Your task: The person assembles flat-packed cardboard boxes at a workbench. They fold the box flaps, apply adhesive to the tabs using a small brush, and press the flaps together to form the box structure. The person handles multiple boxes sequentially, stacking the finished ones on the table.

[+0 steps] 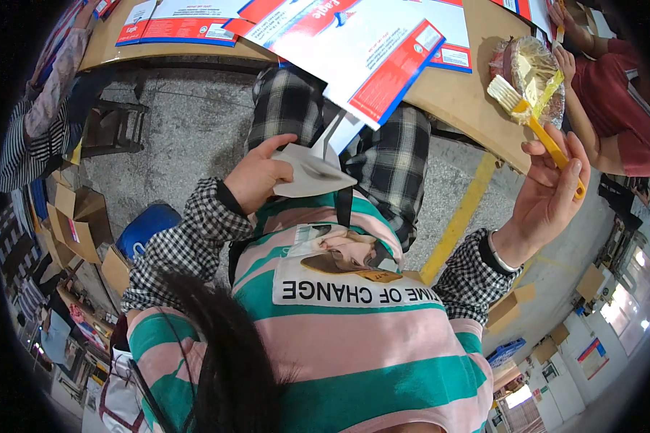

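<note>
The left hand (256, 177) is closed on a pale grey card flap (307, 177) held over the lap, forefinger extended along its upper edge and the remaining fingers curled at its near side. The right hand (545, 198) is clamped on a yellow-handled brush (539, 132), thumb against fingers round the handle; the pale, coated-looking bristles point away to the left. The brush head is beside the near-left side of a paste bowl (509, 61), which stands at the right of the tan table (477, 119). A printed carton sheet (372, 58) overhangs the table edge above the knees; whether the flap is joined to it cannot be determined. A second yellow brush (554, 86) rests in the bowl — a co-worker's hand (567, 68) is close beside it. The step in hand is judged to be pasting the flap. Good practice would be to wipe surplus paste against the bowl rim, bring the brush across clear of the printed faces, and spread a thin, even coat out to the edges. The flap should be kept flat and steady, fingertips outside the pasted area — smears on the print are the likeliest defect.
</note>
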Demonstrator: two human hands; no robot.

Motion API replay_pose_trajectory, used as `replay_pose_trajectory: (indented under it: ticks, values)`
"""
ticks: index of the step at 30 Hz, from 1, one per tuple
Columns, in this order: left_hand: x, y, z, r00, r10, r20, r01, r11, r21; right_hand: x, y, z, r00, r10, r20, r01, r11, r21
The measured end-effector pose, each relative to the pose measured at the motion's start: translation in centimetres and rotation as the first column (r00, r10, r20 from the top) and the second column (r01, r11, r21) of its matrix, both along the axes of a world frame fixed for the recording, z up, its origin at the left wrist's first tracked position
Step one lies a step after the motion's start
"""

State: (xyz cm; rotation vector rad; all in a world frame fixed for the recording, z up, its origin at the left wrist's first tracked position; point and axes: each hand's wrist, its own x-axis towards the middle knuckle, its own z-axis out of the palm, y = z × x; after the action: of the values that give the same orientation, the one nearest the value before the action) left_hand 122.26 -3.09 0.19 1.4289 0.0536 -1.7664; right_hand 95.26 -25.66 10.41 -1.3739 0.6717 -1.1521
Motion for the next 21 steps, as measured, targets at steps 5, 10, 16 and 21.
replay_pose_trajectory:
  ticks: [5, 10, 16, 21]
  values:
    - [-1.4, -2.7, -0.3, 0.930, 0.067, 0.361, -0.010, 0.988, -0.157, 0.8, -0.2, 0.5, 1.000, 0.014, 0.016, -0.014, 1.000, -0.012]
    - [-1.4, -5.3, -1.1, 0.879, 0.076, 0.471, 0.039, 0.972, -0.230, -0.1, -1.2, 1.5, 0.998, -0.053, 0.013, 0.054, 0.998, -0.033]
    - [-0.6, -5.4, -1.8, 0.865, 0.129, 0.485, -0.012, 0.971, -0.238, -0.7, -3.0, 2.6, 0.916, -0.365, -0.164, 0.339, 0.926, -0.166]
    - [0.1, -6.5, -1.5, 0.862, 0.155, 0.483, -0.030, 0.966, -0.257, -1.3, -8.3, 1.9, 0.741, -0.545, -0.393, 0.460, 0.838, -0.295]
